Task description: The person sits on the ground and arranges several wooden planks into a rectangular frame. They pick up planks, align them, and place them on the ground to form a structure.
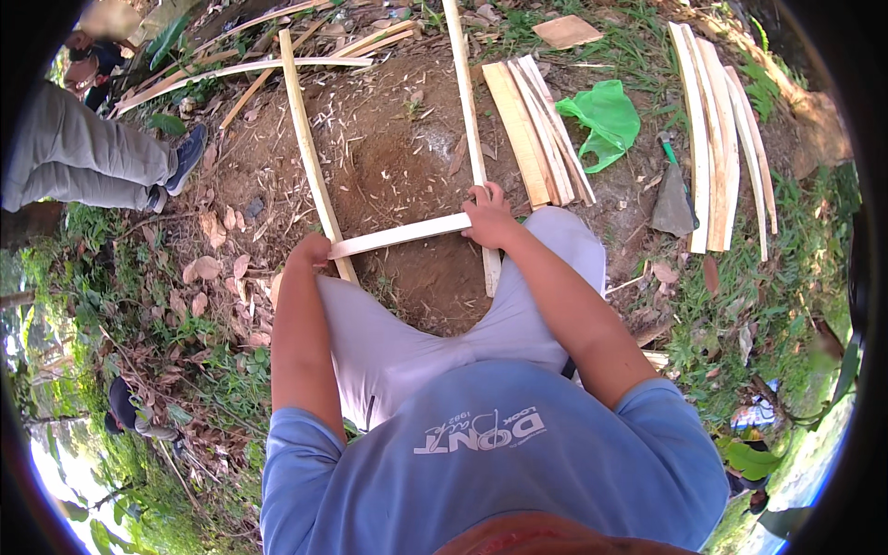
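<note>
A short pale wooden slat [400, 235] lies crosswise between my hands, over two long wooden strips on the ground. At its left end, my left hand [311, 252] is closed on it, beside the left long strip [309, 153]. My right hand [490, 217] grips the other end, with its fingers curled at the right long strip [462, 92]. The lower ends of both long strips come down between my knees. Part of each slat end is hidden under my hands.
Several pale boards [527, 129] lie right of the strips, beside a green plastic bag [606, 120]. More boards [710, 139] are farther right, near a grey wedge-shaped thing [672, 203]. Thin strips [250, 69] lie far left. A person in grey trousers [92, 153] is at the left.
</note>
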The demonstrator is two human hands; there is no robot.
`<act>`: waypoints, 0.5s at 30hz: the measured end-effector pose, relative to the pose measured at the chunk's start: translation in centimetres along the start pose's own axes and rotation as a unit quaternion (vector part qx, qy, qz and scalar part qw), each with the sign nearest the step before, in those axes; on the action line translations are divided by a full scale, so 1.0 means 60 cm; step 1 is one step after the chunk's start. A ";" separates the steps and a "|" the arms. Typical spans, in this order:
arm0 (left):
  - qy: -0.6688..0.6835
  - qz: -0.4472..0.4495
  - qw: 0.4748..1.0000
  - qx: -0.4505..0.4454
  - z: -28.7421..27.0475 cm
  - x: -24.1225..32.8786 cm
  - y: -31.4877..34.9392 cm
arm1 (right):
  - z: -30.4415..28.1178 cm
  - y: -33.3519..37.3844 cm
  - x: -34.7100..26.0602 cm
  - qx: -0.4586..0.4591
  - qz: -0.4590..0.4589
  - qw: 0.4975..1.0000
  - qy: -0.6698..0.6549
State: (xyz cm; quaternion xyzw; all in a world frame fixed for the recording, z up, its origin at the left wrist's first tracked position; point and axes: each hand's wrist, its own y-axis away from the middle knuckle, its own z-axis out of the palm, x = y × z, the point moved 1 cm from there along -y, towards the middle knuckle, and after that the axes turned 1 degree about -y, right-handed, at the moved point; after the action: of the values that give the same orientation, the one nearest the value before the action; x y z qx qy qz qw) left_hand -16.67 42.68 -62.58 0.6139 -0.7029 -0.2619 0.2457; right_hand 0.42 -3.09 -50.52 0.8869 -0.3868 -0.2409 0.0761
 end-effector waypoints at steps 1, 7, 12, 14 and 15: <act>-0.011 0.004 1.000 -0.004 -0.003 0.002 -0.002 | -0.002 0.001 0.000 -0.002 0.002 1.000 0.000; -0.046 -0.002 0.998 -0.039 -0.031 0.020 0.002 | 0.006 -0.001 0.010 0.003 -0.008 1.000 -0.023; 0.396 -0.204 0.895 -0.016 -0.010 -0.004 0.020 | 0.006 -0.009 0.003 -0.004 -0.021 0.999 -0.026; 0.552 -0.267 0.790 -0.005 -0.013 0.001 0.025 | 0.006 -0.007 0.003 -0.002 -0.019 0.999 -0.026; 0.533 -0.266 0.803 -0.007 -0.029 0.013 0.022 | 0.007 -0.007 0.008 -0.002 -0.016 1.000 -0.026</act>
State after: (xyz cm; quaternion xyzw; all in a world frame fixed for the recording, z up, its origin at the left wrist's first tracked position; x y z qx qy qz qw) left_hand -16.58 41.95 -60.38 0.8180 -0.2688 0.0468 0.5064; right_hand 0.74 -3.13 -51.21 0.8861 -0.3739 -0.2662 0.0642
